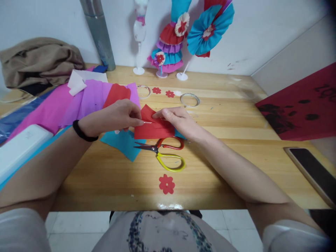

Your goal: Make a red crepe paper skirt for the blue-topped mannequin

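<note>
A red paper piece lies at the middle of the wooden table, partly over a blue paper piece. My left hand pinches a thin whitish strip over the red paper. My right hand rests on the red paper's right part, fingers pressed together on it; its fingertips are partly hidden. Scissors with one red and one yellow handle lie open just below the paper. Nearer the table's front edge is a red paper flower with a small pale dot at its centre.
Purple crepe paper and a white device lie left. Tape rings, small red flowers and decorated stands are behind. A phone lies right; a bottle stands back left.
</note>
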### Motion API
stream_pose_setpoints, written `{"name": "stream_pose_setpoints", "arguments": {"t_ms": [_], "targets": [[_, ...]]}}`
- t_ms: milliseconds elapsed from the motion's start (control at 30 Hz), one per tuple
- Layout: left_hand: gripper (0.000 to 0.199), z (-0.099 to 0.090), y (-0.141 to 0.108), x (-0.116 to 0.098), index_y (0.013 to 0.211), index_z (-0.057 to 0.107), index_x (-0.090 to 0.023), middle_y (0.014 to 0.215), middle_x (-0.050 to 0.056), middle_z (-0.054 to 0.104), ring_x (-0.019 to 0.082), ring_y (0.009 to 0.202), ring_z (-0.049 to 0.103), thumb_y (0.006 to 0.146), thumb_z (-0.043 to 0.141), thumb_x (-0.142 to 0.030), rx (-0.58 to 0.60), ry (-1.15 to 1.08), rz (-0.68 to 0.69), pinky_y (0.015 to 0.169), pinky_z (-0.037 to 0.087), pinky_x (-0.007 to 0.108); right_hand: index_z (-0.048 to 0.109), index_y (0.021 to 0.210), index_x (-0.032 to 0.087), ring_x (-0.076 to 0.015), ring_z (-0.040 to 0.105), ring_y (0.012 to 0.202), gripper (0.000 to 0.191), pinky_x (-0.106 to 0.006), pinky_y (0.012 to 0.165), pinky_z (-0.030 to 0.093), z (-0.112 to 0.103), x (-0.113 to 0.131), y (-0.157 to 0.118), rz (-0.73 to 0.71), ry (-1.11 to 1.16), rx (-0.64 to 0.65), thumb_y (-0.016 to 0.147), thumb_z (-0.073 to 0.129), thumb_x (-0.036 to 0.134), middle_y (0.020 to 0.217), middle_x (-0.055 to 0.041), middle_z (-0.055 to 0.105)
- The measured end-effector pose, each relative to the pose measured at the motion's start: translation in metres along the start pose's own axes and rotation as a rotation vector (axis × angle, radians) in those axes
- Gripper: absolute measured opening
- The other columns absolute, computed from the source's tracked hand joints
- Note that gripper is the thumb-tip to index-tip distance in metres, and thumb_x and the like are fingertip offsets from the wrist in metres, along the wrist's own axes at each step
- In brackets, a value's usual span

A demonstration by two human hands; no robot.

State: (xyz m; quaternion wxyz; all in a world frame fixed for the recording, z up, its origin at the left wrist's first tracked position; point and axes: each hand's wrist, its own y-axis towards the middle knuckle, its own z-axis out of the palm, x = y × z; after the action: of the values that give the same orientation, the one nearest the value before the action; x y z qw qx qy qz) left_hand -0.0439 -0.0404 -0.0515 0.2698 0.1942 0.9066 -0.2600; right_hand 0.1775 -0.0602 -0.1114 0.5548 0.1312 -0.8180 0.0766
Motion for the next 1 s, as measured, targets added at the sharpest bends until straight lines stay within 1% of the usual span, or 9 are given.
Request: {"name": "stream_pose_setpoints", "arguments": {"t_ms": [67, 167, 333, 433, 567, 700, 800, 900, 1000], "targets": [[0.015, -0.002, 0.0, 0.0, 0.065, 0.062, -0.017, 0.049, -0.002, 0.055, 0.011, 0.043, 0.053, 0.079, 0.062, -0.023, 0.011, 0.006, -0.007, 0.042, 0.039, 0.02, 0.079, 0.083, 0.02, -0.0271, 0.069, 0.103, 0.052, -0.044, 0.102, 0.05, -0.002, -0.001, 0.001, 0.029, 0.061, 0.003, 0.089, 0.054, 0.065, 0.098, -0.008, 0.078], [0.018, -0.003, 0.001, 0.005, 0.065, 0.061, -0.018, 0.049, -0.002, 0.055, 0.011, 0.042, 0.054, 0.08, 0.064, -0.028, 0.011, -0.026, 0.003, 0.043, 0.039, 0.021, 0.078, 0.08, 0.021, -0.0271, 0.07, 0.102, 0.053, -0.046, 0.102, 0.05, -0.004, -0.003, 0.002, 0.07, 0.131, -0.007, 0.087, 0.056, 0.069, 0.097, -0.0082, 0.077], [0.024, -0.001, 0.004, 0.011, 0.065, 0.062, -0.019, 0.048, -0.001, 0.055, 0.012, 0.041, 0.053, 0.08, 0.065, -0.037, -0.037, -0.031, 0.01, 0.043, 0.037, 0.023, 0.075, 0.073, 0.02, -0.0227, 0.069, 0.1, 0.051, -0.038, 0.101, 0.051, -0.005, -0.002, 0.003, 0.108, 0.286, -0.007, 0.081, 0.065, 0.069, 0.099, -0.0098, 0.077], [0.024, 0.0, 0.003, 0.007, 0.065, 0.062, -0.019, 0.05, -0.001, 0.056, 0.012, 0.043, 0.054, 0.08, 0.065, -0.037, -0.057, -0.004, -0.004, 0.044, 0.037, 0.022, 0.074, 0.074, 0.018, -0.0221, 0.069, 0.096, 0.054, -0.038, 0.099, 0.051, -0.006, -0.001, 0.004, 0.129, 0.33, -0.006, 0.077, 0.068, 0.071, 0.101, -0.0116, 0.078], [0.024, -0.001, 0.001, 0.002, 0.066, 0.062, -0.017, 0.053, 0.0, 0.058, 0.013, 0.046, 0.054, 0.08, 0.063, -0.037, -0.084, 0.026, -0.022, 0.046, 0.037, 0.022, 0.076, 0.079, 0.017, -0.0225, 0.069, 0.098, 0.05, -0.039, 0.101, 0.051, -0.007, -0.002, 0.005, 0.128, 0.31, -0.004, 0.082, 0.066, 0.066, 0.105, -0.0116, 0.078], [0.024, -0.002, 0.002, 0.003, 0.071, 0.066, -0.016, 0.055, 0.001, 0.06, 0.013, 0.05, 0.056, 0.08, 0.061, -0.038, -0.13, 0.063, 0.01, 0.05, 0.037, 0.022, 0.077, 0.083, 0.017, -0.0216, 0.069, 0.103, 0.04, -0.039, 0.104, 0.049, -0.008, -0.001, 0.004, 0.141, 0.281, -0.009, 0.092, 0.061, 0.053, 0.111, -0.011, 0.077], [0.024, -0.002, 0.003, 0.004, 0.072, 0.068, -0.016, 0.056, 0.0, 0.06, 0.012, 0.051, 0.055, 0.079, 0.06, -0.038, -0.163, 0.082, 0.025, 0.051, 0.036, 0.022, 0.076, 0.084, 0.017, -0.0207, 0.069, 0.103, 0.035, -0.038, 0.103, 0.05, -0.011, 0.001, 0.004, 0.157, 0.301, -0.015, 0.095, 0.06, 0.045, 0.113, -0.0109, 0.077], [0.025, -0.001, 0.003, 0.002, 0.069, 0.068, -0.017, 0.055, 0.0, 0.06, 0.013, 0.053, 0.054, 0.079, 0.059, -0.038, -0.184, 0.092, 0.014, 0.052, 0.035, 0.022, 0.076, 0.084, 0.018, -0.0207, 0.071, 0.1, 0.033, -0.037, 0.099, 0.052, -0.014, 0.003, 0.004, 0.151, 0.278, -0.009, 0.095, 0.059, 0.043, 0.109, -0.0088, 0.078], [0.025, -0.001, 0.002, 0.0, 0.069, 0.069, -0.017, 0.056, 0.001, 0.06, 0.014, 0.055, 0.055, 0.077, 0.06, -0.039, -0.19, 0.084, 0.006, 0.053, 0.036, 0.023, 0.077, 0.085, 0.018, -0.0201, 0.071, 0.09, 0.03, -0.035, 0.088, 0.055, -0.014, 0.004, 0.004, 0.11, 0.121, 0.051, 0.093, 0.059, 0.04, 0.096, -0.0054, 0.079]]}}
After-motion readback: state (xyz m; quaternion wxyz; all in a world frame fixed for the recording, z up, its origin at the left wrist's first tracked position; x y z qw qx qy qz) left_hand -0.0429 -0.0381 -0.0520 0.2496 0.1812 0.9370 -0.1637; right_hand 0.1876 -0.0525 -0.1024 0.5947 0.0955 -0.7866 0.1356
